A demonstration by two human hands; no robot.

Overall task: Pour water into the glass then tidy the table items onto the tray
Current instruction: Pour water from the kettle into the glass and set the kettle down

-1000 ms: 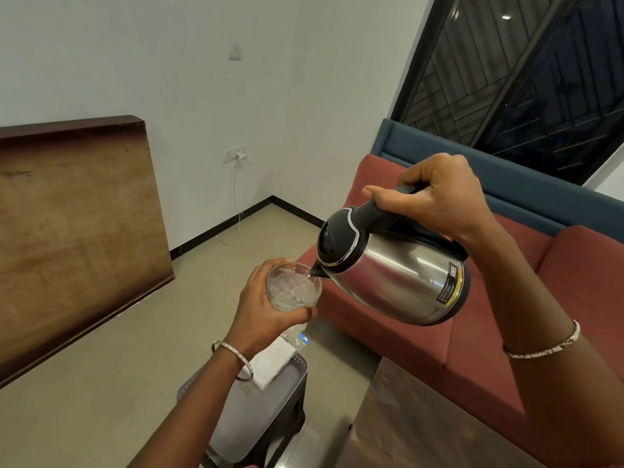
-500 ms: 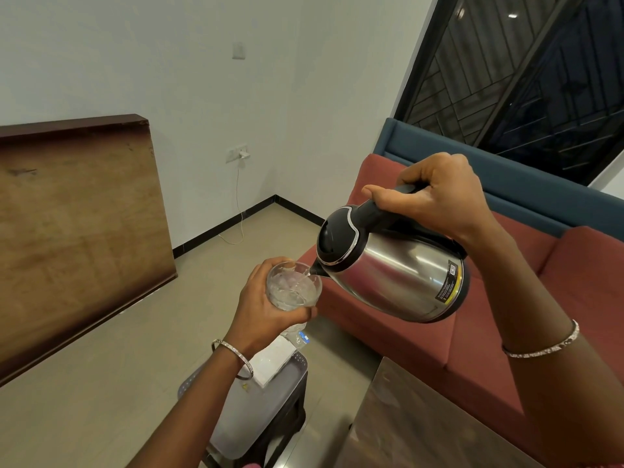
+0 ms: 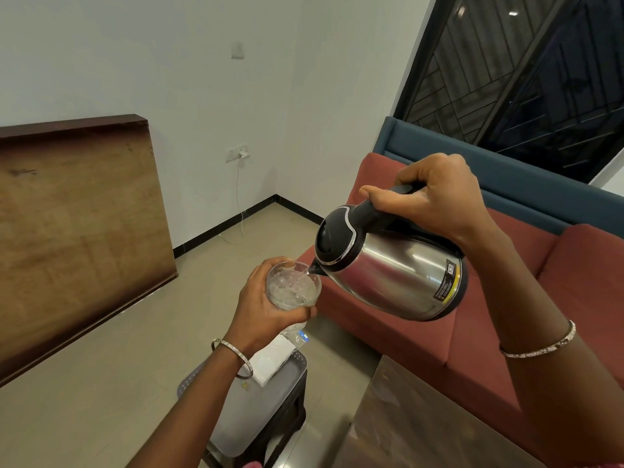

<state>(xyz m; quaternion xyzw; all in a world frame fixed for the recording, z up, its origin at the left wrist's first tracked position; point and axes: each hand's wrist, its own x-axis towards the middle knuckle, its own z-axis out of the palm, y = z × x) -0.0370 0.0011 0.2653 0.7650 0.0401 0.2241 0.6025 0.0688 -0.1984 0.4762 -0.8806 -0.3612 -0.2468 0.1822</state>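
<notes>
Water streams from our tilted steel kettle (image 3: 395, 275), right grip (image 3: 435, 201) clenching its handle, into the clear glass (image 3: 292, 287) our left grip (image 3: 266, 309) cups.

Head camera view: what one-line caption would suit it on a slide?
Right hand tips a steel kettle, spout at the rim of a glass held by the left hand.

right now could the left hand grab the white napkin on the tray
Probably not yet: the left hand is wrapped around the glass under the kettle spout. The napkin lies uncovered on the tray just below.
</notes>
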